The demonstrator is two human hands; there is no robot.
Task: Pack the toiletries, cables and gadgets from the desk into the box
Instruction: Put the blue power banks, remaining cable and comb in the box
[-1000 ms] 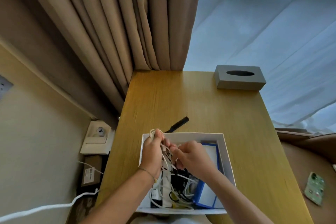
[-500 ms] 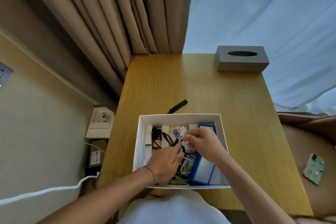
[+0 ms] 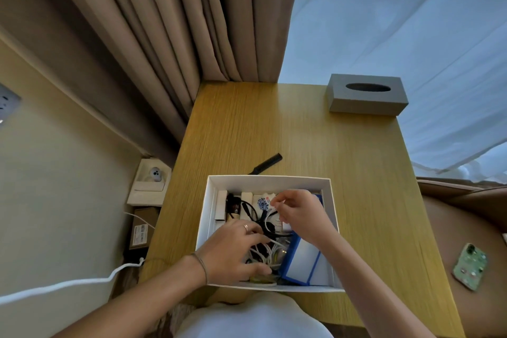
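Box (image 3: 269, 180), white card, centre frame: our left hand (image 3: 236, 251) spreads on tangled cables (image 3: 267, 254), right hand (image 3: 299, 212) pinches white cable; black comb (image 3: 266, 164) above.

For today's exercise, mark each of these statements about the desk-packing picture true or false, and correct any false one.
1. The black comb lies on the desk outside the white box. True.
2. The grey tissue box sits inside the white box. False: it stands on the desk's far right corner.
3. Both hands are over the white box. True: the left hand rests on the white cables, the right hand further back.
4. The blue box lies on the desk beside the comb. False: it is inside the white box, at its right.
5. The green phone lies on the desk. False: it lies on the brown surface to the desk's right.
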